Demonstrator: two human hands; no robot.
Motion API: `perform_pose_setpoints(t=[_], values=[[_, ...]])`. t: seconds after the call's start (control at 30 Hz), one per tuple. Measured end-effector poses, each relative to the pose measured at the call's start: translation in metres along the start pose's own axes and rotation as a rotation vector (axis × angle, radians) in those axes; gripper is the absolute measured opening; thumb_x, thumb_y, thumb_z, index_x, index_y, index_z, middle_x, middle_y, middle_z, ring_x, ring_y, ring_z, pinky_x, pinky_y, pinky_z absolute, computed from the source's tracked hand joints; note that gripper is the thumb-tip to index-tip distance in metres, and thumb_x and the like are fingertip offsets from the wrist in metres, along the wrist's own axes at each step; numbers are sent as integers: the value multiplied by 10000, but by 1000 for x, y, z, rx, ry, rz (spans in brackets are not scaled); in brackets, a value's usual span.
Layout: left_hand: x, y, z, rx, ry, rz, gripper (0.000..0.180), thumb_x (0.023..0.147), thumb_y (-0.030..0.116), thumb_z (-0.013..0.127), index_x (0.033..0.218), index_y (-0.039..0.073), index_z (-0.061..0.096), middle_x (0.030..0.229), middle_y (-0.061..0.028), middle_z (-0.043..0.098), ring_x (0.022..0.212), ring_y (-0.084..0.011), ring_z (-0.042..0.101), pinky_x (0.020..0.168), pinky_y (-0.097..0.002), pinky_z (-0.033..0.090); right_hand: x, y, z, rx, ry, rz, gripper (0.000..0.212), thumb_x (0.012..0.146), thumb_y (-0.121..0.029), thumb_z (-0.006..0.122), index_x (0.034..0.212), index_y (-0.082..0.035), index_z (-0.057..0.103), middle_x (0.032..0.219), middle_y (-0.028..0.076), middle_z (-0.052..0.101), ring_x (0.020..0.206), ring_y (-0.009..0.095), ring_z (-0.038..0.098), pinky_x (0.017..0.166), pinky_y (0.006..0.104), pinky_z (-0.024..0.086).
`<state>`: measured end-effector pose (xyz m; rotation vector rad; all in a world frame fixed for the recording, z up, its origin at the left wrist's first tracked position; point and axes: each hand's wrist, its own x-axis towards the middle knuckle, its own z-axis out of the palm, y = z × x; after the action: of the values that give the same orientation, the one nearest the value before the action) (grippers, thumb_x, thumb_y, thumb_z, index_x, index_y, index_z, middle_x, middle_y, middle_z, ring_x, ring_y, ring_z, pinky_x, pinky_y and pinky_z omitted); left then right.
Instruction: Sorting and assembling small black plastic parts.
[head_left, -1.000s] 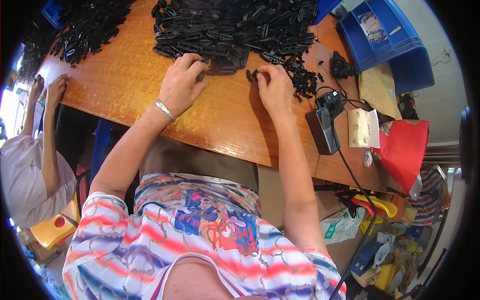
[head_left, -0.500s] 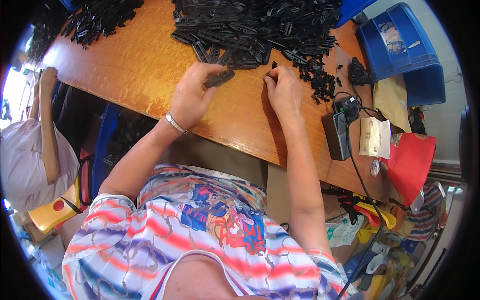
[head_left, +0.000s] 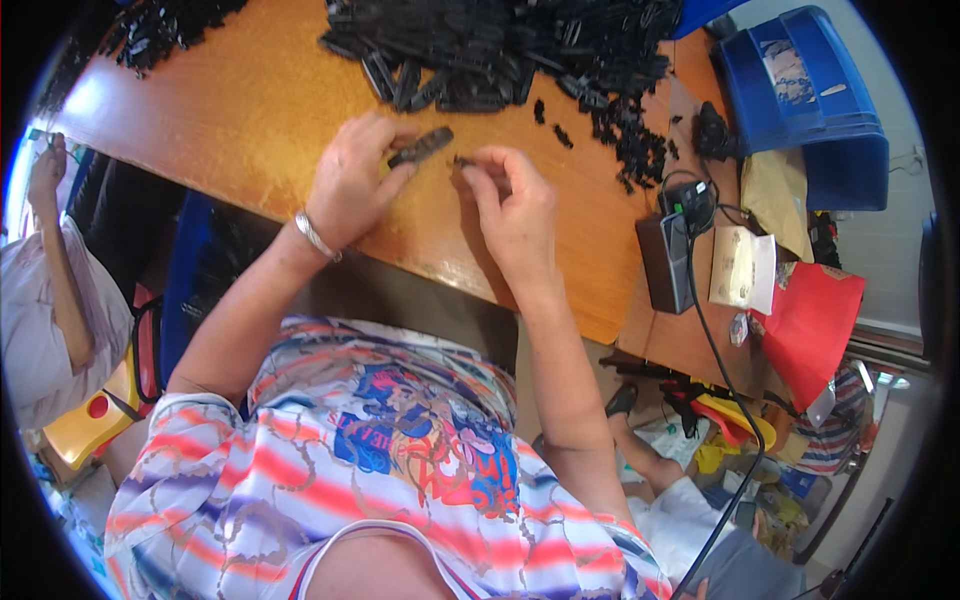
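Observation:
Between the thumb and fingers of my left hand (head_left: pixel 352 182) is a long black plastic part (head_left: pixel 424 147), held tilted just above the table. Facing it, my right hand (head_left: pixel 515 205) pinches a small black plastic piece (head_left: pixel 461 161), whose exact shape is too small to make out. The two parts are close but apart. Beyond my hands lies a big heap of long black parts (head_left: pixel 440 50). Small black pieces (head_left: pixel 635 140) form a looser pile to the right of it, and a few lie singly on the wooden table (head_left: pixel 240 120).
To the right stand a black box-shaped device (head_left: pixel 663 265) with cables, a paper carton (head_left: pixel 735 268), a red bag (head_left: pixel 815 330) and a blue bin (head_left: pixel 800 90). Another person's arm (head_left: pixel 65 280) is at the left edge. Someone's leg (head_left: pixel 645 455) shows at lower right.
My right hand has come left from beside the small pieces toward the long part, carrying a small piece. My left hand still holds its part. A person's leg has appeared at lower right.

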<state>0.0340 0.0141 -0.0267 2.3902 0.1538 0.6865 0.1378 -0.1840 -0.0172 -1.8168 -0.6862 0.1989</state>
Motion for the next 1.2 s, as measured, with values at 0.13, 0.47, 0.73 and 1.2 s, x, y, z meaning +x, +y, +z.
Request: perform_pose_setpoints(t=[0.13, 0.47, 0.73, 1.2], values=[[9, 1, -4, 54, 51, 21, 304, 856, 47, 809, 1150, 15, 741, 1076, -158, 704, 1010, -362, 688, 910, -442, 551, 0, -1, -1, -45, 25, -93, 107, 983, -59, 770, 1057, 8, 733, 949, 186, 773, 830, 329, 757, 750, 391, 577], [-2, 13, 3, 45, -2, -40, 377, 853, 79, 825, 1211, 21, 725, 1049, -139, 701, 1004, -348, 677, 909, -443, 548, 1, 0, 4, -10, 76, -149, 107, 930, 21, 788, 1018, 19, 727, 933, 170, 730, 833, 318, 723, 754, 388, 562], [-11, 31, 8, -154, -22, 4, 453, 881, 40, 799, 1321, 28, 693, 1059, -137, 696, 998, -334, 686, 891, -431, 565, 4, 3, 5, -81, 93, -171, 113, 911, 18, 807, 981, 13, 719, 910, 165, 690, 800, 325, 703, 724, 405, 547], [24, 3, 10, 13, -126, 122, 267, 888, 117, 823, 1142, 85, 748, 1115, -112, 658, 1101, -367, 628, 951, -462, 535, 4, -2, 3, -125, 67, -215, 95, 910, -12, 811, 971, -22, 739, 940, 156, 702, 827, 348, 700, 726, 420, 554]])
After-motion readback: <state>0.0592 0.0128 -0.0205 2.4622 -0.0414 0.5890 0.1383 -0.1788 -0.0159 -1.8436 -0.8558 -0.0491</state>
